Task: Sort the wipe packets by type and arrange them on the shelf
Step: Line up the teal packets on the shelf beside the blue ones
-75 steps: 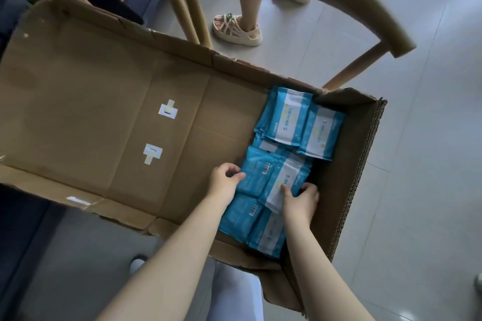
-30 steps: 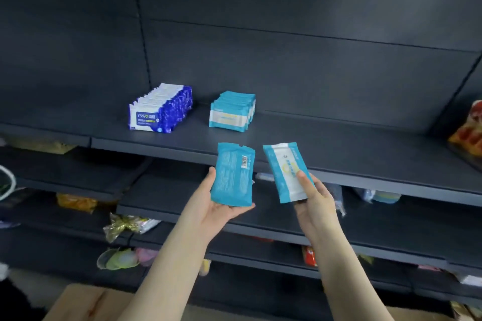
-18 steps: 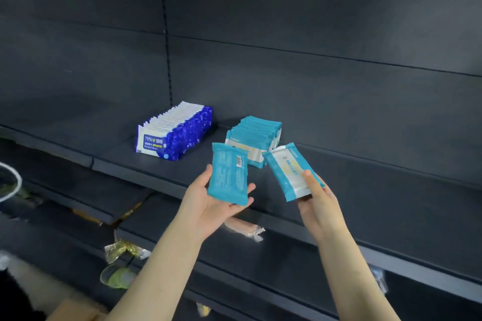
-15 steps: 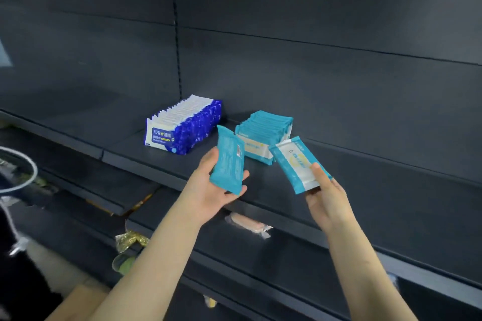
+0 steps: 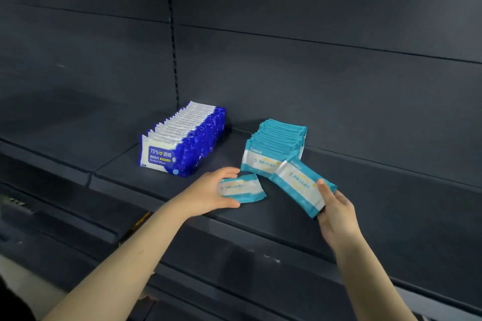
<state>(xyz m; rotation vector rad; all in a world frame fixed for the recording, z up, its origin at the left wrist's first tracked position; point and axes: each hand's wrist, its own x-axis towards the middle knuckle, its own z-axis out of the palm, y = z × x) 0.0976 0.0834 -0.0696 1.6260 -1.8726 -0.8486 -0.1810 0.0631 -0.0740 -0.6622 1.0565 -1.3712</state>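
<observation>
A row of teal wipe packets (image 5: 276,143) stands on edge on the dark shelf (image 5: 391,203), each with a white band across its face and pale yellow and teal print (too blurred to read). Just in front of that row, the left hand (image 5: 208,190) grips a matching packet (image 5: 242,188) by its left end, fingers above and thumb below, face up and nearly level, low over the shelf. To the front right of the row, the right hand (image 5: 336,216) holds a second teal packet (image 5: 300,182) tilted, thumb pressed on the face and fingers behind; its far corner overlaps the row's front packet in the view. Left of the teal row stands a row of dark blue alcohol wipe packets (image 5: 187,138) marked 75%.
</observation>
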